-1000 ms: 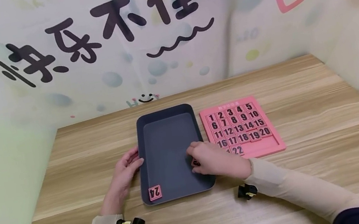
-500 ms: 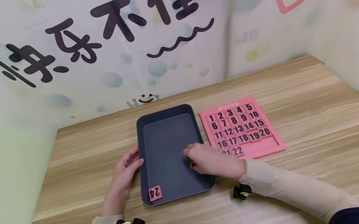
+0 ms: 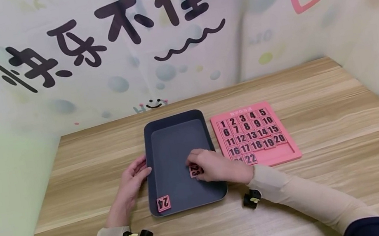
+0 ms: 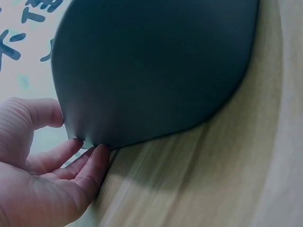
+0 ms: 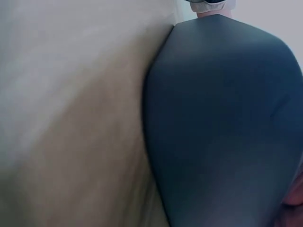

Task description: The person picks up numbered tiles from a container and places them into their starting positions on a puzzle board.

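Observation:
My left hand (image 3: 133,184) holds the dark grey tray (image 3: 175,143) at its left side, thumb at the rim. In the left wrist view its fingertips (image 4: 98,156) meet the tray's outer wall. Inside the tray, my right hand (image 3: 216,166) pinches a pink number tile marked 23 (image 3: 195,171) between thumb and fingers. Another tile, 24 (image 3: 163,203), lies upside down in the tray's near left corner. The right wrist view shows mostly the tray's outer wall (image 5: 213,118), with a bit of the hand at the right edge.
Right of the tray lies a pink number-puzzle board (image 3: 275,158) with tiles in rows up to 22; the right hand partly covers 21. Its bottom row has a gap at the right. A printed cloth wall (image 3: 95,92) stands behind the wooden table (image 3: 324,112).
My right hand has moved left, further over the tray, bringing tile 23 along and showing more of its face. The left hand and tray have stayed put.

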Motion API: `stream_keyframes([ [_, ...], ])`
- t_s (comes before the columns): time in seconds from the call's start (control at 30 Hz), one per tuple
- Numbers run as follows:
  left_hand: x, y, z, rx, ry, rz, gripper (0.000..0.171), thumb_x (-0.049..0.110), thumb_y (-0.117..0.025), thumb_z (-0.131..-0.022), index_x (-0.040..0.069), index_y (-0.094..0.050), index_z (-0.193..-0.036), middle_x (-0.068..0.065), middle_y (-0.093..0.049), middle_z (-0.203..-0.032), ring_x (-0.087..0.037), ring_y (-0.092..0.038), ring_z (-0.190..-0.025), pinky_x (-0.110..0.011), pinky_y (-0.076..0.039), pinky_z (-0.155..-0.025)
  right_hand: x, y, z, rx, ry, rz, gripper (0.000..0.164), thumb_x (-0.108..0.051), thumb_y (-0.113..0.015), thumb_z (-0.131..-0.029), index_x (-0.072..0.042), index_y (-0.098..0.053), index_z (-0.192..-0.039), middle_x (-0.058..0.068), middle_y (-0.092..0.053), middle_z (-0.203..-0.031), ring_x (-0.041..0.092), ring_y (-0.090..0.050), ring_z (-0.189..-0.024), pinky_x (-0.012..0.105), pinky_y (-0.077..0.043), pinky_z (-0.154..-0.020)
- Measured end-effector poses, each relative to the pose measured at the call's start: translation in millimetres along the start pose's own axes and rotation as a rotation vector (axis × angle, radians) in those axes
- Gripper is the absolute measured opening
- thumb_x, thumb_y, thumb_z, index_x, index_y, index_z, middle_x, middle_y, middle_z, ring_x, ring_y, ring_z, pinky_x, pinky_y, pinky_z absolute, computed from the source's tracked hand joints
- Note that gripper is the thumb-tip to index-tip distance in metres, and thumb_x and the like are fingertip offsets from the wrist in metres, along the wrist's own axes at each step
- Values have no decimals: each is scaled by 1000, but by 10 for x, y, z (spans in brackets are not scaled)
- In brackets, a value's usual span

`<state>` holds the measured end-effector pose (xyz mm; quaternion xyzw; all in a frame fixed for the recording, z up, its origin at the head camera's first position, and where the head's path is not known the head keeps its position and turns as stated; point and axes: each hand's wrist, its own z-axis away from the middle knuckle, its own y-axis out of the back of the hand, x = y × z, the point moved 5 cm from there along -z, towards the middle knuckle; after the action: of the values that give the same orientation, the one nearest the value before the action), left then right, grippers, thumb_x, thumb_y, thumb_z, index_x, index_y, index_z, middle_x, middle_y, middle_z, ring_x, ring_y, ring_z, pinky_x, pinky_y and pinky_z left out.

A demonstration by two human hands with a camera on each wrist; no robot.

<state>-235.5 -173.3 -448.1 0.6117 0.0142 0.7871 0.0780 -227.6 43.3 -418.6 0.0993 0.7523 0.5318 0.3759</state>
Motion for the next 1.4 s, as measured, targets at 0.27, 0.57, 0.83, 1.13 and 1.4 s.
stream_keyframes([
  [0.27, 17, -16, -2, -7, 0, 2, 53, -1, -50, -92, -7, -32, -141, -26, -36, -142, -28, -38, -126, -11, -40, -86, 15, 36, 15, -9, 18, 9, 25, -10, -74, -79, -2, -66, -101, 8, -62, -97, 18, -58, -87, 28, -50, -76],
  [0.57, 8, -20, -21, -13, -2, 1, 53, -1, -50, -93, -5, -31, -142, -25, -36, -143, -27, -39, -126, -11, -40, -87, 51, 349, 163, 70, 44, -98, 26, -6, -74, -78, 1, -65, -101, 6, -63, -94, 15, -55, -81, 25, -48, -72],
  [0.83, 3, -17, -25, -11, -5, 1, 52, -1, -50, -92, -6, -32, -141, -25, -37, -142, -22, -42, -122, -12, -41, -87, 221, 671, 482, 133, -21, -94, 25, -3, -74, -76, 0, -66, -100, 5, -65, -93, 15, -58, -84, 29, -50, -75],
  [1.13, -10, 4, -22, 1, -6, 0, 52, -2, -50, -91, -6, -34, -141, -25, -38, -141, -15, -46, -116, -12, -42, -86, 539, 721, 815, 121, -58, -15, 27, 1, -75, -72, 0, -66, -98, 6, -66, -94, 21, -61, -89, 36, -51, -78],
  [1.4, -26, 6, -16, 0, 6, -1, 52, -2, -50, -92, -5, -34, -141, -24, -38, -141, -15, -46, -116, -13, -42, -86, 690, 626, 992, 18, -33, -33, 33, 3, -73, -71, -1, -65, -103, 6, -65, -102, 21, -59, -96, 35, -50, -82],
])
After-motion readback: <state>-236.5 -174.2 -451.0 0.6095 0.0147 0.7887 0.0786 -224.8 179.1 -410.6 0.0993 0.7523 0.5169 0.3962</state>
